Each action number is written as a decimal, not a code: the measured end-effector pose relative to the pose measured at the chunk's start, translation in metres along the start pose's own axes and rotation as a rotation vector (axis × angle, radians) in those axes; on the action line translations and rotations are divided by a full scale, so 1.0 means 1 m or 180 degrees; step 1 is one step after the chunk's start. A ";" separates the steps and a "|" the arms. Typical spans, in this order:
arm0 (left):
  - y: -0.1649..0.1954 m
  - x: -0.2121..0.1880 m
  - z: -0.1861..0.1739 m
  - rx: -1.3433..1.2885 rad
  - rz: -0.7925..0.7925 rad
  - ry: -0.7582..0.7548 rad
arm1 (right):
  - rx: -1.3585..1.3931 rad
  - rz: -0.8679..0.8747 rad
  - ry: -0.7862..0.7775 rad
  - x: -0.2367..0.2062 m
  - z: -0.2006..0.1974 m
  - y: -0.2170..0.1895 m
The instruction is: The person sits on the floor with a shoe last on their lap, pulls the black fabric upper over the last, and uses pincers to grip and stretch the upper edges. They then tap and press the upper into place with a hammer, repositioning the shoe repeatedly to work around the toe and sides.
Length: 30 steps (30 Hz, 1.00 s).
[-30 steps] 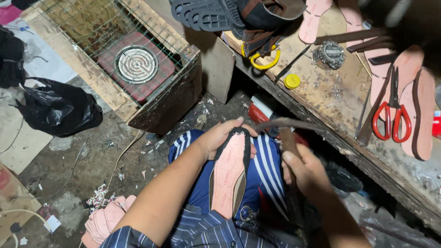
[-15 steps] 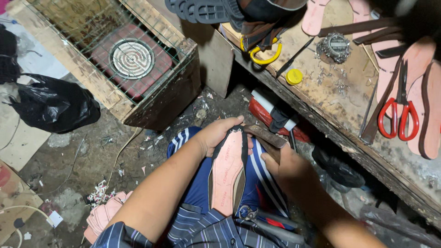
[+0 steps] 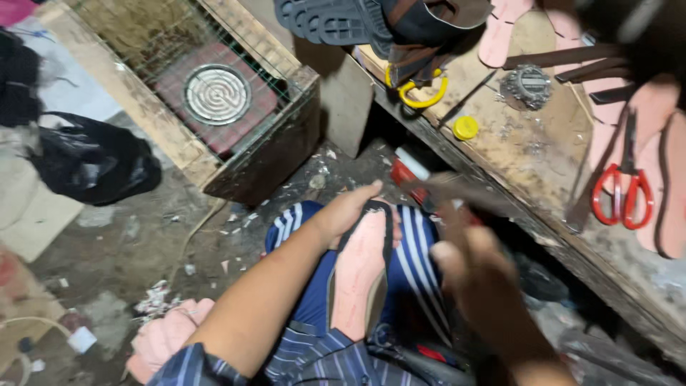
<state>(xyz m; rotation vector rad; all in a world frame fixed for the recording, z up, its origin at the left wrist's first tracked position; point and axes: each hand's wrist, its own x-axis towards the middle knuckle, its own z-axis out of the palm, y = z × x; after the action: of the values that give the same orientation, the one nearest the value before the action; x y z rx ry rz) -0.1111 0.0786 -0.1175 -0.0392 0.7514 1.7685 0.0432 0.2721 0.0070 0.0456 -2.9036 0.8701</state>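
Observation:
A pink shoe sole (image 3: 357,275) with a dark edge lies along my thigh, on blue trousers with white stripes. My left hand (image 3: 350,212) grips its far end. My right hand (image 3: 480,282) is blurred by motion and raised to the right of the sole. It holds a long tool with a brown shaft (image 3: 457,190) that points up and left, above the sole's far end. What kind of tool it is cannot be made out.
A wooden bench (image 3: 529,154) at the right carries red-handled scissors (image 3: 620,187), pink soles (image 3: 668,154), a yellow cap (image 3: 466,127) and dark sandals (image 3: 343,21). A wire-covered wooden box with a round heater coil (image 3: 216,93) stands ahead-left. A black bag (image 3: 93,164) and pink soles (image 3: 163,336) lie on the littered floor.
My right hand has lifted off the sole's edge and swung up to the right with the tool. My left hand stays on the sole's far end.

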 end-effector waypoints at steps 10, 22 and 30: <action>0.004 0.003 0.003 0.0146 0.0043 -0.0012 | 0.2051 0.1305 0.0014 -0.009 0.005 -0.005; 0.011 -0.073 0.058 0.1027 0.0975 -0.0076 | 0.1086 0.1587 0.0141 -0.021 -0.034 -0.017; 0.046 -0.195 0.132 0.3133 0.2326 0.0514 | 0.2978 0.0996 0.0499 -0.043 -0.011 -0.006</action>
<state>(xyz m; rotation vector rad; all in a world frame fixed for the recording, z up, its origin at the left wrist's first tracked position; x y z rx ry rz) -0.0396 -0.0275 0.0852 0.8517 1.8482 1.8580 0.0871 0.2733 0.0148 -0.3824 -2.1331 2.0753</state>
